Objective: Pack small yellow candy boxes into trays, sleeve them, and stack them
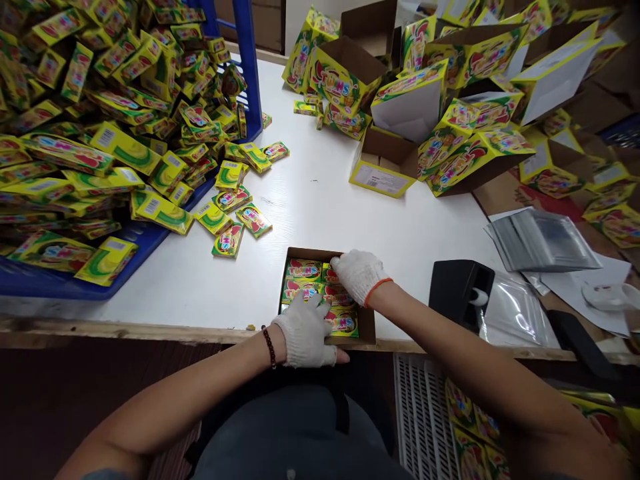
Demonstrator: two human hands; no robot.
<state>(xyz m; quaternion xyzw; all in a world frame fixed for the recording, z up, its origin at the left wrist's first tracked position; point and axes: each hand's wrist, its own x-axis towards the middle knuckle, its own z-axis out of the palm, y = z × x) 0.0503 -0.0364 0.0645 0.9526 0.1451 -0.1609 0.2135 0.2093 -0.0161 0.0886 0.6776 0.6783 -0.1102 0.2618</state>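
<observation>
A shallow open cardboard box [367, 327] lies at the table's front edge, filled with small yellow-green TWINS packs [304, 269] in two columns. My left hand [306, 328], in a white knit glove with bare fingertips, rests over the box's near-left part. Its fingers are spread on the packs, and its thumb points right along the near edge. Also gloved, my right hand [361, 272] reaches in at the far right corner. Its fingers are bent and close together against the packs there; whatever lies between them is hidden.
A blue crate [113, 283] heaped with packs fills the left, with several loose packs [229, 240] beside it. Empty display boxes [383, 180] pile up at the back right. A black tape dispenser [457, 293], plastic sleeves [543, 240] and a white slatted crate [423, 413] are on the right.
</observation>
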